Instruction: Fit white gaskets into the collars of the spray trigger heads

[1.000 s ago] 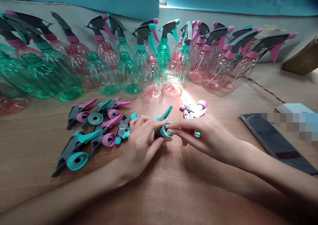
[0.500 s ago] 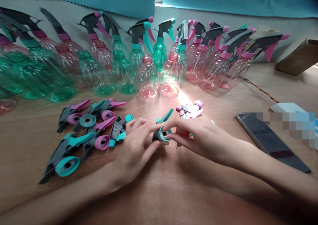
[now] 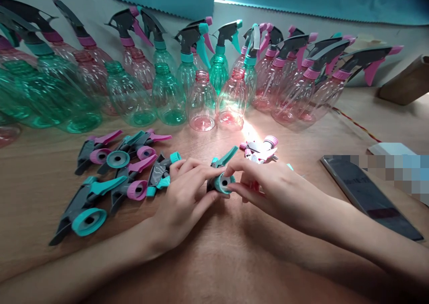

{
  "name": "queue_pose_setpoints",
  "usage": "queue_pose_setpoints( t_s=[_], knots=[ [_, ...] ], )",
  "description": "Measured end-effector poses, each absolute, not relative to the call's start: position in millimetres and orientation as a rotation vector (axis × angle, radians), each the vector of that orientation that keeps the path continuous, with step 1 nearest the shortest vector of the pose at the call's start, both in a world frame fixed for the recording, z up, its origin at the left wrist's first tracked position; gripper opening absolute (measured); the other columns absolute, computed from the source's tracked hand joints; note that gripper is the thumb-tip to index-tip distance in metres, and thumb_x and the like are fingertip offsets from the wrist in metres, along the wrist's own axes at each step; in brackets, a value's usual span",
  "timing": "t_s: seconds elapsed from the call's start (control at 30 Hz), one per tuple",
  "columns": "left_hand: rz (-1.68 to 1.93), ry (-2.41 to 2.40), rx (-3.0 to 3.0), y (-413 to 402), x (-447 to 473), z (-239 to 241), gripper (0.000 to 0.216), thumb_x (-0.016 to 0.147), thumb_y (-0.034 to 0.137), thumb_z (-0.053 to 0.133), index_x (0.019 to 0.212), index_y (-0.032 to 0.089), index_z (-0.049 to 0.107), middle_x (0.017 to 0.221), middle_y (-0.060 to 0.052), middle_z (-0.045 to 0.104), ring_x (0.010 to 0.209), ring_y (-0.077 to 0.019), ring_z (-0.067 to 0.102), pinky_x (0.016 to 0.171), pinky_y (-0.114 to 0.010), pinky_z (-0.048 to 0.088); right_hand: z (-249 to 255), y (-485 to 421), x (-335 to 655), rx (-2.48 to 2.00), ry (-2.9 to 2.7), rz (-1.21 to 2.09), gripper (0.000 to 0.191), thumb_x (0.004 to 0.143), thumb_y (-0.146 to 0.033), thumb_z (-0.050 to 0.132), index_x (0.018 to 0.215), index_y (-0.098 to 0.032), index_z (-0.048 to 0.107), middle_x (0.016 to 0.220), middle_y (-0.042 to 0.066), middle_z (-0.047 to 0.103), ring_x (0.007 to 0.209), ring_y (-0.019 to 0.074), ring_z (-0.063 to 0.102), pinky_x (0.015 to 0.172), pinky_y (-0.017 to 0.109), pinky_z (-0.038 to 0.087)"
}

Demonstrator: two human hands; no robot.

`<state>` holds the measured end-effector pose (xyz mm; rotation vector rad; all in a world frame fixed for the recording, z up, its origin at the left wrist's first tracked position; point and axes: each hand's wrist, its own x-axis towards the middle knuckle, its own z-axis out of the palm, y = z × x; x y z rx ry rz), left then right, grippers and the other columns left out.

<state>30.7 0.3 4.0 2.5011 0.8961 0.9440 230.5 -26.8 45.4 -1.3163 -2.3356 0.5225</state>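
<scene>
Teal-and-grey spray head (image 3: 223, 184) is held just above the table (image 3: 214, 263), near centre, between both hands. Its collar is faced toward the near right, with a pale disc and dark centre hole seen inside; its teal trigger is pointed up to the far right.

Left hand (image 3: 184, 194): closed on the spray head, index finger laid along the far side, thumb kept under the near side. Right hand (image 3: 278, 185): thumb and index finger slightly apart, tips set at the right edge of the collar. Whether the collar is actually pinched there cannot be told. Something reddish is half hidden under the right palm; not identifiable.

Loose spray heads (image 3: 121, 187), pink or teal on grey, are laid in a cluster to the left; the closest one is just beside the left hand's knuckles. Small pink-and-white parts (image 3: 259, 150) are piled beyond the right hand, partly washed out by glare.

Far side: open green and pink bottles (image 3: 202, 100) are stood in a row, with bottles fitted with sprayers (image 3: 296, 94) behind and to the right. Phone (image 3: 372, 201) is laid flat to the right, red-yellow cord (image 3: 357, 124) beyond it.
</scene>
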Motion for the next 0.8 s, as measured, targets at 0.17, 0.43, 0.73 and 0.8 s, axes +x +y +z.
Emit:
queue_pose_setpoints(
  t_s=[0.17,0.43,0.73,0.8],
  knots=[
    [0.945,0.886,2.515,-1,31,6,0.029,0.085,0.008,0.056,0.109,0.024,0.053,0.095,0.001,0.065,0.092,-0.0174,0.055,0.09,-0.038,0.03,47,-25,233,-1.245,-2.33,0.532,0.011,0.087,-0.019,0.054,0.098,-0.016,0.055,0.06,-0.004,0.057,0.049,0.0088,0.05,0.051,0.019,0.036],
    [0.938,0.858,2.535,-2,31,2,0.02,0.087,0.013,0.058,0.104,0.023,0.056,0.094,0.001,0.067,0.091,-0.0179,0.055,0.09,-0.038,0.029,52,-23,238,-1.217,-2.396,0.59,0.009,0.088,-0.022,0.054,0.095,-0.018,0.057,0.061,-0.004,0.056,0.05,0.0083,0.046,0.051,0.02,0.033],
    [0.91,0.846,2.542,-3,33,2,0.01,0.092,0.025,0.053,0.102,0.024,0.055,0.091,0.001,0.068,0.09,-0.0186,0.056,0.091,-0.039,0.027,58,-21,241,-1.214,-2.449,0.766,0.005,0.09,-0.024,0.052,0.093,-0.02,0.052,0.066,-0.005,0.056,0.057,0.0085,0.049,0.054,0.02,0.033],
    [0.911,0.839,2.549,-3,33,1,0.01,0.092,0.027,0.052,0.102,0.024,0.055,0.092,0.001,0.068,0.09,-0.0187,0.056,0.091,-0.04,0.026,59,-21,242,-1.227,-2.459,0.784,0.004,0.09,-0.024,0.051,0.091,-0.02,0.051,0.065,-0.005,0.055,0.056,0.0086,0.048,0.052,0.02,0.033]
  ],
)
